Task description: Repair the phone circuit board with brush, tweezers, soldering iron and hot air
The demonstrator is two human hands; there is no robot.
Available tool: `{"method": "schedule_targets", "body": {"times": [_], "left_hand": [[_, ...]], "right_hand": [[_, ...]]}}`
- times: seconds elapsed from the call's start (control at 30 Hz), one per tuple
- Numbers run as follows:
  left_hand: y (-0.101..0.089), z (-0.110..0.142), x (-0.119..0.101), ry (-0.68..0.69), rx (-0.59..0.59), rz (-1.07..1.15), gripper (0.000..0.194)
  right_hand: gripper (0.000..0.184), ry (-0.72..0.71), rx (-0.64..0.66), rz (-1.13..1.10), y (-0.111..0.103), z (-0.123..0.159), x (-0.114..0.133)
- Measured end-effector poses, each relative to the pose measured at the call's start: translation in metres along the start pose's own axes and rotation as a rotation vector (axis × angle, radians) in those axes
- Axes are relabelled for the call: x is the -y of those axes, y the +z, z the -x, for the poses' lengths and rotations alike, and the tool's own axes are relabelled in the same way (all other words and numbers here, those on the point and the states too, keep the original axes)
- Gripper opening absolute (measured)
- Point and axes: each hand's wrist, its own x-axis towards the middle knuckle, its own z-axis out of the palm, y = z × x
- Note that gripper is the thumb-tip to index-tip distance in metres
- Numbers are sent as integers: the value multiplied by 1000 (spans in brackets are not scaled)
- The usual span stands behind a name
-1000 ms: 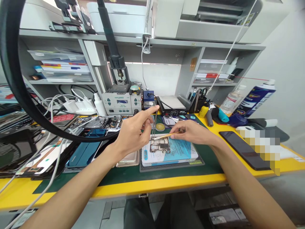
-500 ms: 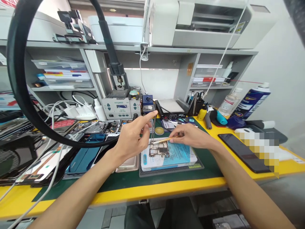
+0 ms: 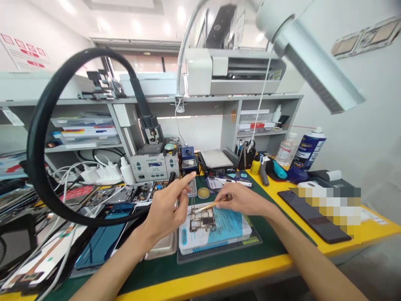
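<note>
On a white and blue box (image 3: pixel 233 221) lies a phone circuit board (image 3: pixel 203 220), flat. My left hand (image 3: pixel 167 207) is closed on thin metal tweezers (image 3: pixel 193 198), index finger stretched forward, and the tweezer tips reach down to the board's upper left edge. My right hand (image 3: pixel 239 198) pinches a slim gold-coloured tool (image 3: pixel 208 206). Its pale tip points left, at the board's top edge beside the tweezers; whether it touches cannot be made out. A small round yellowish tin (image 3: pixel 203 192) sits just behind the box, between my hands.
A black hose (image 3: pixel 33 146) loops from the hot air station (image 3: pixel 150 167) in front of the left side. Phone parts and a blue phone back (image 3: pixel 106 217) crowd the left. A dark phone (image 3: pixel 313 215) and spray can (image 3: pixel 308 148) are to the right. A lamp-like arm (image 3: pixel 319 62) hangs above.
The view has tilted upward, so the bench sits lower and the overhead arm shows. Both hands keep their grips over the board, with little change relative to it.
</note>
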Motion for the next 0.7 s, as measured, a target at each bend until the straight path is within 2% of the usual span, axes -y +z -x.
{"method": "schedule_targets", "body": {"times": [0.13, 0.7], "left_hand": [[0, -1, -2, -5, -3, -11, 51], [1, -1, -3, -63, -16, -36, 48]], "right_hand": [[20, -31, -23, 12, 1, 2, 3], [23, 30, -58, -22, 1, 7, 7]]}}
